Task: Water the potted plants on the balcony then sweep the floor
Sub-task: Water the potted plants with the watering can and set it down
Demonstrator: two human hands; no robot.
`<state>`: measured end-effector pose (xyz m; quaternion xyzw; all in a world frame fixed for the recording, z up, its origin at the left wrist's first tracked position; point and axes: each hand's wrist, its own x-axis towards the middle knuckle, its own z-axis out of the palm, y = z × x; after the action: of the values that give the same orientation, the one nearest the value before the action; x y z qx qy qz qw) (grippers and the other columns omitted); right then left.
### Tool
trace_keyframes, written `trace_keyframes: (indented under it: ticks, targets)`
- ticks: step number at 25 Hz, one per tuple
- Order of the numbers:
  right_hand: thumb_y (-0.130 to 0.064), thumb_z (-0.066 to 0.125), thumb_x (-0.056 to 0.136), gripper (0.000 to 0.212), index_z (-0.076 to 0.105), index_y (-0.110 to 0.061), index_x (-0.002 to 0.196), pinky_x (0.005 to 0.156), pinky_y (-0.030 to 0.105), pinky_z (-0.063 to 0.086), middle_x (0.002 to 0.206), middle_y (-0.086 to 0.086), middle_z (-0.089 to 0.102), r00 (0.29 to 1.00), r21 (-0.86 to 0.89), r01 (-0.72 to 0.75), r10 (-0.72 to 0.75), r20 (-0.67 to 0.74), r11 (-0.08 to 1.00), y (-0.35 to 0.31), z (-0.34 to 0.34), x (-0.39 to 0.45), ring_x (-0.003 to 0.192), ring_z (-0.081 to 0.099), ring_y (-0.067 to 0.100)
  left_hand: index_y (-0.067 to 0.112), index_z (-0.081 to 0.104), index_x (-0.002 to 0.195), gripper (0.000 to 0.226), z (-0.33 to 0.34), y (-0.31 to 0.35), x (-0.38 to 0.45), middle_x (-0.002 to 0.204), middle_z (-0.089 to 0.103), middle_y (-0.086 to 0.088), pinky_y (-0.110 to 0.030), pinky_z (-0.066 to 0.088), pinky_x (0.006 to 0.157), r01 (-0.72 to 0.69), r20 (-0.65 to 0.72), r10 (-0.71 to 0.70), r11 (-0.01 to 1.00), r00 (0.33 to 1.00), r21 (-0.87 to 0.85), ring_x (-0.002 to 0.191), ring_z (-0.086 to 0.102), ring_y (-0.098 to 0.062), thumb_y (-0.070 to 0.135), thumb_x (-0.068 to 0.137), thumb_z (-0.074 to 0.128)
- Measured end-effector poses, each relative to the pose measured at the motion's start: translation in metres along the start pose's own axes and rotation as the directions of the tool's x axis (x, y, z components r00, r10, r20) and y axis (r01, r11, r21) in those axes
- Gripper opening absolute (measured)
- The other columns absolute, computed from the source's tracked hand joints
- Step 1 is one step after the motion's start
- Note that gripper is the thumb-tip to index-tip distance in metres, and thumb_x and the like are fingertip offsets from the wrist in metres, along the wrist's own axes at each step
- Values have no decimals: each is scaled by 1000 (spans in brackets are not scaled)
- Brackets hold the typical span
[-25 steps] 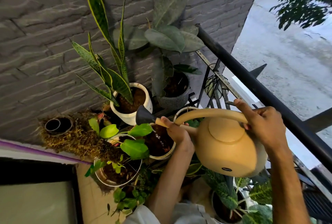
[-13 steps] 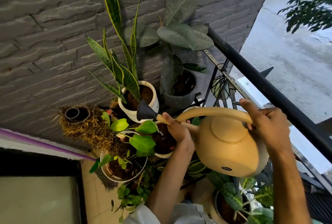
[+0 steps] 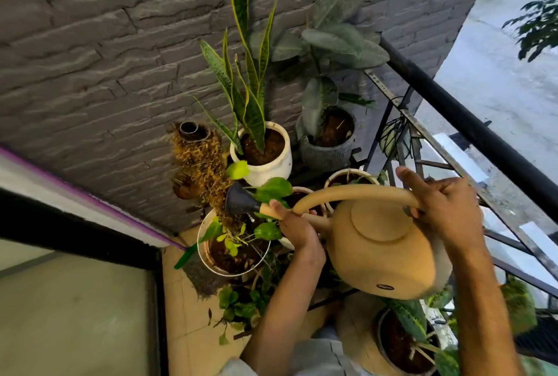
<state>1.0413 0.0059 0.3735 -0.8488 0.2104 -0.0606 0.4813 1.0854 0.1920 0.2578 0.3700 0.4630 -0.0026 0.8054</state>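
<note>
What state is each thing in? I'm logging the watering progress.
Tan round plastic watering can: tilted, held by both hands.
Dark rose nozzle: over the white-rimmed pot of leafy green plant.
Left hand: grips the spout.
Right hand: grips the arched handle.
White ceramic pot with snake plant: upright.

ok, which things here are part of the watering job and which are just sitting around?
In use: watering can, right hand on its handle, left hand on its spout, white snake-plant pot, grey pot, pothos pot.
Just there: railing, brick wall, window.
</note>
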Motion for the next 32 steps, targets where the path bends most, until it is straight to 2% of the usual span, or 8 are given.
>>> trace_keyframes:
  ticks: [2, 6, 9, 16, 21, 28, 30, 32]
  targets:
    - [-76, 62, 87, 84, 67, 5, 65, 59, 54, 58, 56, 16, 68, 999, -20, 33, -33, 20, 999, -2, 9, -18, 54, 63, 44, 8, 71, 107, 75, -24, 4, -3, 79, 69, -4, -36, 57, 80, -14, -15, 14, 1000, 1000, -20, 74, 67, -21, 76, 95, 43]
    - [-73, 62, 89, 77, 68, -3, 57, 58, 38, 50, 49, 8, 65, 997, -2, 70, -70, 23, 998, 0, 29, -63, 45, 55, 27, 7, 70, 117, 78, -69, 19, -3, 89, 69, -5, -33, 56, 76, -6, 34, 6, 1000, 999, -23, 82, 68, -22, 77, 94, 44]
    - [-69, 63, 92, 73, 69, -7, 54, 59, 32, 43, 46, 4, 62, 998, -8, 67, -67, 16, 998, -6, 47, -92, 43, 50, 16, 6, 69, 108, 77, -98, 36, 3, 87, 68, -7, -36, 56, 79, -20, 42, 20, 1000, 999, 11, 81, 67, -23, 78, 94, 44]
    - [-73, 62, 90, 76, 69, -6, 55, 66, 36, 45, 40, -5, 52, 999, -24, 39, -39, -17, 999, -33, 91, -142, 51, 52, 18, 10, 64, 91, 65, -143, 83, 14, 72, 59, -2, -34, 52, 76, 17, 67, -21, 998, 998, 59, 63, 59, -17, 71, 99, 43]
    - [-83, 57, 80, 68, 74, -21, 58, 66, 41, 49, 45, 0, 59, 996, 1, -6, 6, -88, 1000, -45, 120, -158, 53, 55, 21, 8, 63, 121, 71, -148, 110, 34, 83, 61, -5, -35, 51, 78, 69, 109, -78, 994, 991, 79, 72, 62, -19, 73, 97, 46]
    - [-75, 68, 83, 76, 73, -1, 65, 73, 51, 57, 60, 14, 70, 959, 116, -96, 123, -256, 989, -80, 159, -198, 69, 67, 43, 11, 59, 94, 60, -136, 171, 47, 77, 58, -7, -33, 50, 68, 96, 238, -159, 962, 958, 257, 66, 57, -21, 70, 98, 47]
    - [-79, 65, 80, 78, 74, -3, 65, 68, 48, 53, 59, 14, 69, 950, 144, -103, 141, -279, 984, -88, 173, -211, 64, 63, 42, 12, 57, 88, 59, -138, 184, 54, 75, 56, -7, -32, 49, 68, 100, 272, -193, 941, 943, 323, 63, 55, -21, 70, 98, 46]
    - [-80, 64, 79, 74, 76, -9, 63, 64, 44, 46, 58, 14, 68, 943, 168, -108, 154, -294, 980, -95, 187, -223, 59, 56, 33, 11, 57, 91, 61, -141, 194, 61, 75, 56, -6, -34, 49, 76, 108, 285, -227, 919, 931, 380, 62, 55, -21, 69, 99, 44]
